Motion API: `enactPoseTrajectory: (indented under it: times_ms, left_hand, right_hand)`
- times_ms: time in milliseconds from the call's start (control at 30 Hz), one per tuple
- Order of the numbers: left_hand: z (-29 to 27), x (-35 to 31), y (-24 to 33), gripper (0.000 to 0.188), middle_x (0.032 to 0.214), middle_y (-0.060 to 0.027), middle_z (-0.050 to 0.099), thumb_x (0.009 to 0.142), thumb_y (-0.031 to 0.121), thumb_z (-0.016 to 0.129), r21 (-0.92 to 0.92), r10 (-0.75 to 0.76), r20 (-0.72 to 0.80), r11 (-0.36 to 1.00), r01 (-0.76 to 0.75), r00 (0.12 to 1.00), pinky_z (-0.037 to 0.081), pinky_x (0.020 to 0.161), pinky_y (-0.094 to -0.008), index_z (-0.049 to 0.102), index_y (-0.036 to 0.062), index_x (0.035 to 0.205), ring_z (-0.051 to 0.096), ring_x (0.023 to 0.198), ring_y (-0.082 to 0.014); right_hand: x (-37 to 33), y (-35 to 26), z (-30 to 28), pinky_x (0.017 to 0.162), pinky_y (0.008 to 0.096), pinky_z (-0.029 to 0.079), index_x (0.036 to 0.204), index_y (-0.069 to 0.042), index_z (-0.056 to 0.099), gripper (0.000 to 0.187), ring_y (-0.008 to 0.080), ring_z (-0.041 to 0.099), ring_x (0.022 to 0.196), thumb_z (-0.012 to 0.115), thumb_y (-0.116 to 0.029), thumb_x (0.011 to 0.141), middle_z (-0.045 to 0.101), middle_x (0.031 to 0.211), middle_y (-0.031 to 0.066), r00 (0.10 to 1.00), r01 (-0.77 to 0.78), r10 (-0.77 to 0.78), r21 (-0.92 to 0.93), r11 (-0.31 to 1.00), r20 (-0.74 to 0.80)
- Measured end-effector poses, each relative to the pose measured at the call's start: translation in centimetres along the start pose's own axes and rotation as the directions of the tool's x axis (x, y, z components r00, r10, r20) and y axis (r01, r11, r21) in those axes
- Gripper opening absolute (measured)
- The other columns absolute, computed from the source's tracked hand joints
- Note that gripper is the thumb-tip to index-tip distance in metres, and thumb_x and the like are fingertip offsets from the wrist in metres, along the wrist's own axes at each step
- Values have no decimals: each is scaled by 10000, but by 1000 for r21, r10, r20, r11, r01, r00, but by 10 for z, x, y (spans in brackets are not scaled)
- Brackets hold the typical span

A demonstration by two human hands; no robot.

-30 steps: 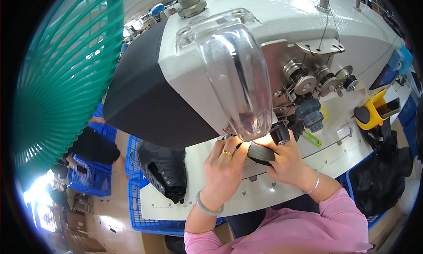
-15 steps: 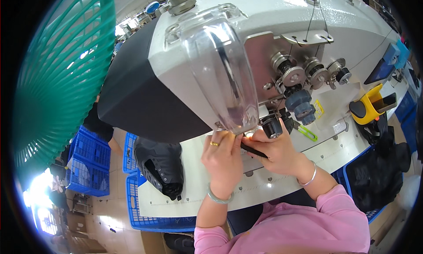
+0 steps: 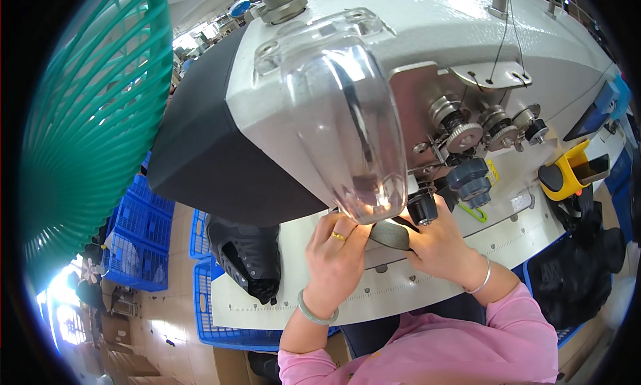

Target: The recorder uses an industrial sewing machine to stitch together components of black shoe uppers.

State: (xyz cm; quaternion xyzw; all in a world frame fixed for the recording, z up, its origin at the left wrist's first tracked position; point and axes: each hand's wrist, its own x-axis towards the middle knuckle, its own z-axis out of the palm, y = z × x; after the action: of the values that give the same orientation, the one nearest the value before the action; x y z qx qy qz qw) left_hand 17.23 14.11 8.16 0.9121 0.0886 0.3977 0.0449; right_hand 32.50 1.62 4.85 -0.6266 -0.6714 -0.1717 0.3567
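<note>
Under the head of a white sewing machine (image 3: 260, 91), a dark grey-green fabric piece (image 3: 390, 235) shows as a curved flap between my hands. My left hand (image 3: 336, 259), with a gold ring and a pale bangle, pinches its left side. The fingertips are partly hidden behind the machine's clear plastic guard (image 3: 340, 131). My right hand (image 3: 441, 245), wearing a silver bangle, grips the right side, close to a black knob (image 3: 422, 208). The needle area and the rest of the piece are hidden. A black shoe upper (image 3: 244, 258) lies on the white worktable (image 3: 300, 295), left of my left hand.
A green fan (image 3: 100, 111) stands close on the left. Green-handled snips (image 3: 473, 213) lie behind my right hand. A yellow holder (image 3: 567, 171) is at the table's right edge, above a crate of black pieces (image 3: 574, 271). Blue crates (image 3: 137, 258) stand on the floor.
The piece has turned, so its broad grey-green face now shows instead of a thin dark edge. My hands have spread slightly apart. The whole view has shifted a little.
</note>
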Motion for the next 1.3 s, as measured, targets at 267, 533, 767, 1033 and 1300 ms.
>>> enactPoseTrajectory:
  times_ms: [267,533,767,1033,1300]
  left_hand:
    - [-5,11,-4,279,947,-62,586,627,-43,652,52,92,37,994,-94,995,535,683,-344,642,49,890,611,875,-261]
    - [-12,16,-5,337,981,-62,624,666,-41,684,22,74,82,997,-76,994,548,682,-352,668,66,986,635,872,-282]
    - [-13,20,-3,290,932,-46,645,663,-24,700,-7,85,44,996,-85,995,551,667,-338,668,51,942,644,828,-250]
    - [19,11,-3,223,862,-90,668,696,14,736,-241,-283,-171,941,238,944,510,640,-370,709,52,914,623,777,-289]
    - [6,0,-8,254,924,-47,626,639,-27,674,52,122,-70,992,-119,990,571,705,-344,681,49,882,637,943,-274]
  right_hand:
    - [0,-7,1,827,461,390,1065,-128,652,472,297,560,979,678,-16,607,598,1072,55,1000,3,-4,-86,996,-9]
    - [8,-9,6,782,456,374,941,-74,642,309,307,498,928,667,-92,634,563,1007,86,996,51,-60,-134,990,-63]
    - [10,-8,11,758,418,372,1007,-109,676,339,288,528,921,725,-117,671,592,1065,39,996,-14,14,0,1000,-83]
    - [9,3,12,722,395,380,1050,-108,700,373,246,533,803,758,-151,684,606,1017,-51,995,-7,15,83,997,-98]
    - [4,-6,-3,750,426,396,969,-82,673,378,304,512,920,696,-47,593,542,1112,97,999,-19,20,-17,1000,32]
